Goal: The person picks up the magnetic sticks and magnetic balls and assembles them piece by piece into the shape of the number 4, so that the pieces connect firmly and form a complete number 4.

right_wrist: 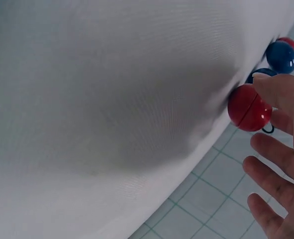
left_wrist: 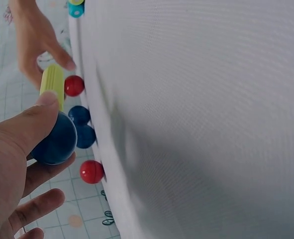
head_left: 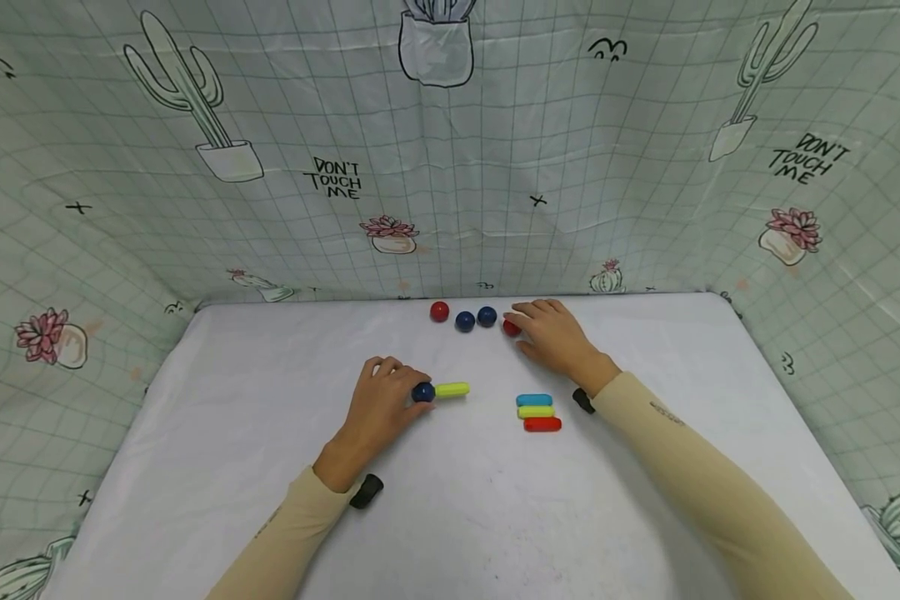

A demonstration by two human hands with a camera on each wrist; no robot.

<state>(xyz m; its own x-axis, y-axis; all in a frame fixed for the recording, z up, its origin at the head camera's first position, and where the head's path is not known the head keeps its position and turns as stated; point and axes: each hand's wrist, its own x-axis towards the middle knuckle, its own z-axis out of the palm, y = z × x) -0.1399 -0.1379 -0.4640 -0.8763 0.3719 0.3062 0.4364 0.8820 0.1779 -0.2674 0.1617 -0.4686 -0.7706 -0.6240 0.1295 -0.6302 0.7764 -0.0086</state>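
Observation:
My left hand [head_left: 381,400] pinches a dark blue ball [head_left: 423,392] between thumb and fingers. A yellow-green ribbed stick [head_left: 452,389] points right from that ball, its end against it; in the left wrist view the thumb [left_wrist: 48,99] lies over where they meet. At the table's far side, my right hand [head_left: 555,337] reaches around a red ball [right_wrist: 249,107], thumb and index finger on either side. The left wrist view shows a small gap between that thumb and the ball. Its other fingers [right_wrist: 271,181] are spread loosely.
Left of the right hand, two dark blue balls [head_left: 476,319] and another red ball [head_left: 439,312] lie along the far edge. Blue [head_left: 534,400], yellow-green [head_left: 536,412] and red sticks [head_left: 542,424] lie side by side on the white table [head_left: 450,500]. A patterned cloth [head_left: 450,167] hangs behind.

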